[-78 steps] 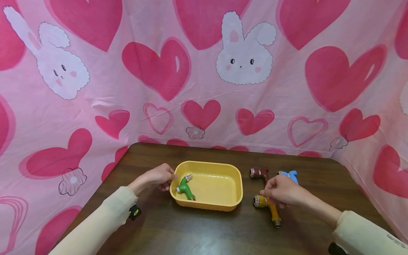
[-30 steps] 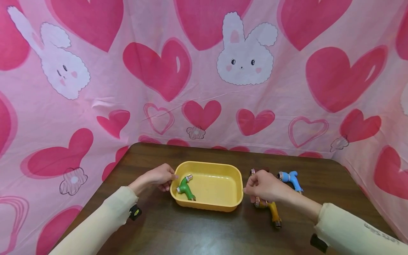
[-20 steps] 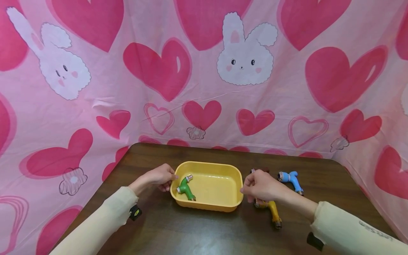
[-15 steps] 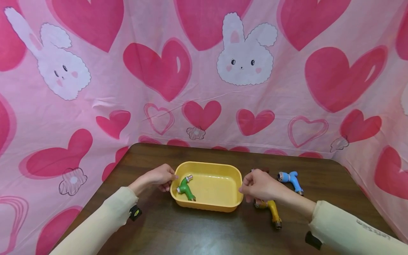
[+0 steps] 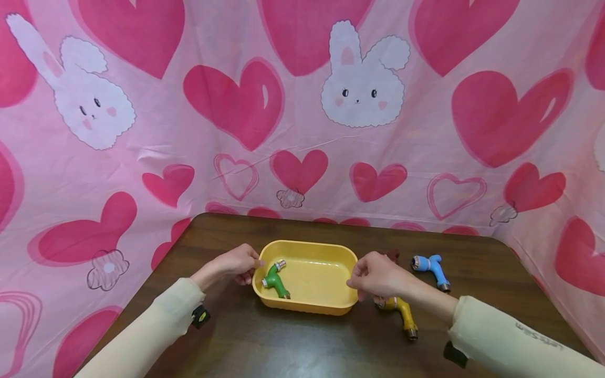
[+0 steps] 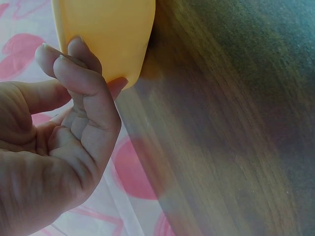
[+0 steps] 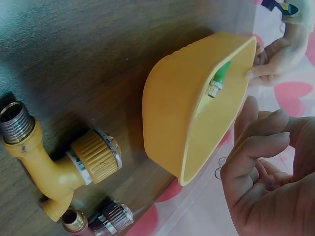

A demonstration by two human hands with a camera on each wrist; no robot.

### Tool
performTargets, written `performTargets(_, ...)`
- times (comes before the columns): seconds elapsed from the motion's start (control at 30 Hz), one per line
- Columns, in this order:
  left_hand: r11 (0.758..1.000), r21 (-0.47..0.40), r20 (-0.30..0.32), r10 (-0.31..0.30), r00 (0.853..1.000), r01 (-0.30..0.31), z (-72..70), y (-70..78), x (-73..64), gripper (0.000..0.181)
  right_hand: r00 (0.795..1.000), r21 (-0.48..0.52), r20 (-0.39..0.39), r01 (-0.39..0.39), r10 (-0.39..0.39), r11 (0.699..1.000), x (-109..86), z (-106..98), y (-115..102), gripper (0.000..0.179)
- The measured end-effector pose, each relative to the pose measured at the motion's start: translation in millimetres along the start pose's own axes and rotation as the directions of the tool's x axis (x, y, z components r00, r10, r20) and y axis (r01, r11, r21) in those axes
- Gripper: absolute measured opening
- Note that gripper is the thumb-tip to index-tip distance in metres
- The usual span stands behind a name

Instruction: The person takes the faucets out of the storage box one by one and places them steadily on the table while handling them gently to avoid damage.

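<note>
My left hand (image 5: pixel 236 262) pinches the left rim of a yellow plastic tub (image 5: pixel 307 308), its thumb over the edge. Inside the tub, at the left end, lies a green tap (image 5: pixel 276 282). Over the tub's right end is my right hand (image 5: pixel 378 275), fingers loosely bent, holding nothing. In the right wrist view that hand (image 7: pixel 261 167) shows above the tub's rim. Below it on the table lies a yellow tap (image 5: pixel 406 316) with a threaded end. A dark red tap (image 5: pixel 393 255) is mostly hidden behind the right hand.
A blue tap (image 5: pixel 436 269) lies on the brown wooden table (image 5: pixel 302 352), right of the right hand. Pink cloth (image 5: pixel 302 131) printed with hearts and rabbits hangs behind the table and along its sides.
My right hand has moved left from above the taps to the tub's right end, uncovering the blue tap. The left hand stays on the rim. The tub's right edge shifts slightly left.
</note>
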State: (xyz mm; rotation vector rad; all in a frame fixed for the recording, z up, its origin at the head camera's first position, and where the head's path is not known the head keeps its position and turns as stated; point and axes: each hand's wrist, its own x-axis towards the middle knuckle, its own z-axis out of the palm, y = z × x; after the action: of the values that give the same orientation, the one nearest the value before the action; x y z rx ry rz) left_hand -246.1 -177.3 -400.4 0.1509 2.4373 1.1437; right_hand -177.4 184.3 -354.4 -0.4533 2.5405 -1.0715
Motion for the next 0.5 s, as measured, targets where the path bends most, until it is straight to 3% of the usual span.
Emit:
performTargets(0.27,1.000,0.005,0.003,0.003,1.000,-0.003,0.6,-0.3,-0.7,0.024,1.000,-0.032,-0.011,-0.005,0.005,0.999,3.8,3,-5,0.019)
performTargets(0.5,1.000,0.014,0.005,0.006,1.000,-0.006,0.0,1.3,-1.2,0.024,1.000,0.006,0.004,-0.018,0.018,1.000,7.9,5,-11,0.018)
